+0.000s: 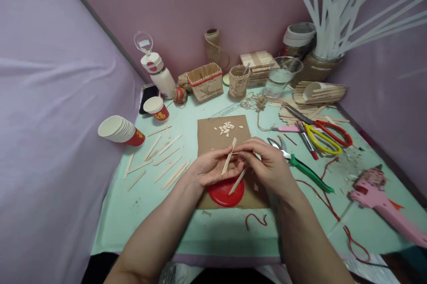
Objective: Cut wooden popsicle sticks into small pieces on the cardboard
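My left hand is turned palm up, its thumb holding a flat wooden craft stick across the fingers. Close against it, my right hand has its fingertips pinched together. A second wooden stick slants down from the right fingers over a round red lid. Whatever else sits between the right fingertips is too small to make out. Both hands are above a brown cardboard sheet. Small pale wood chips are piled on the sheet beyond the hands.
Loose wooden strips lie at left, near stacked paper cups. Green-handled pruners, scissors and a pink glue gun lie at right. Behind stand a stick basket, a cup of water and a white bottle.
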{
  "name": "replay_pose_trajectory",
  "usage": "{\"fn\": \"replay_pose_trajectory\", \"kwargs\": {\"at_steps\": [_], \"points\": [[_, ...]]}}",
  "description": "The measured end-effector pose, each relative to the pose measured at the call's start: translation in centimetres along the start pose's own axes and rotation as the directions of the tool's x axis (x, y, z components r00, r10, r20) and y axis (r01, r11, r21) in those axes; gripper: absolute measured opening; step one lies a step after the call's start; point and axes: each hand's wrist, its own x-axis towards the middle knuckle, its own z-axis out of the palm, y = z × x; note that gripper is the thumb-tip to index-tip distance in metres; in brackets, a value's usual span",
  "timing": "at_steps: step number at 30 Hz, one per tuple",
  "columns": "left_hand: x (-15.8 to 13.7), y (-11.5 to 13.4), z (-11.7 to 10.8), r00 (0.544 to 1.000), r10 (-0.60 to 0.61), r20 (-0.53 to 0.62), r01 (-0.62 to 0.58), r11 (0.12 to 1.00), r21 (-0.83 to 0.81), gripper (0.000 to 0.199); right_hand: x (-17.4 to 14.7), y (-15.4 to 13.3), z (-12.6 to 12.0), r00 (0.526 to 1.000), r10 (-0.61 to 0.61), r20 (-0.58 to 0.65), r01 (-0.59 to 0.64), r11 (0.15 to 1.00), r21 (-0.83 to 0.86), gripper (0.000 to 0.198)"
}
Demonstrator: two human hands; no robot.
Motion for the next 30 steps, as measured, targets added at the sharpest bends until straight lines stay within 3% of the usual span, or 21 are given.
{"fn": "replay_pose_trajectory", "kwargs": {"at_steps": [3,5,7,9,12,14,18,21,25,27,30], "points": [[0.1,-0.5,0.3,0.999,0.035,0.005,-0.035,0.999,-0.017,0.026,0.1,0.1,0.4,0.984,-0.026,-0.179,0.011,0.997,-0.081,0.013],[0.1,-0.5,0.5,0.996,0.093,-0.005,-0.093,0.995,-0.036,0.027,0.1,0.1,0.2,0.943,-0.029,-0.332,-0.004,0.995,-0.098,0.011],[0.0,-0.2,0.6,0.989,0.148,-0.003,-0.148,0.988,-0.053,0.027,-0.1,-0.1,-0.3,0.918,-0.003,-0.397,-0.033,0.996,-0.084,0.010],[-0.2,0.1,0.5,0.984,0.177,0.029,-0.175,0.982,-0.066,0.027,-0.6,-0.3,-1.1,0.936,0.030,-0.349,-0.070,0.992,-0.101,0.009],[-0.4,0.4,0.3,0.980,0.183,0.075,-0.177,0.981,-0.076,0.029,-1.6,-0.5,-1.8,0.985,0.132,-0.115,-0.154,0.964,-0.215,0.009],[-0.4,0.5,0.2,0.977,0.196,0.082,-0.189,0.979,-0.078,0.029,-2.1,-0.3,-1.6,0.971,0.239,0.000,-0.227,0.919,-0.324,0.011],[-0.4,0.7,0.0,0.965,0.240,0.105,-0.233,0.970,-0.070,0.026,-2.3,0.0,0.0,0.915,0.403,-0.001,-0.345,0.781,-0.520,0.025],[-0.4,0.9,-0.1,0.958,0.263,0.115,-0.258,0.965,-0.056,0.027,-2.1,0.2,1.3,0.886,0.463,-0.014,-0.391,0.731,-0.559,0.029],[-0.6,1.2,-0.1,0.953,0.286,0.097,-0.284,0.958,-0.033,0.028,-2.0,0.6,1.8,0.866,0.500,-0.011,-0.460,0.789,-0.408,0.024],[-0.6,1.3,-0.1,0.952,0.296,0.079,-0.295,0.955,-0.023,0.028,-2.0,0.8,1.5,0.844,0.536,0.013,-0.522,0.827,-0.207,0.025],[-0.6,1.3,-0.2,0.957,0.284,0.059,-0.286,0.958,0.020,0.027,-1.6,1.0,0.4,0.797,0.602,0.048,-0.604,0.790,0.109,0.028]]}}
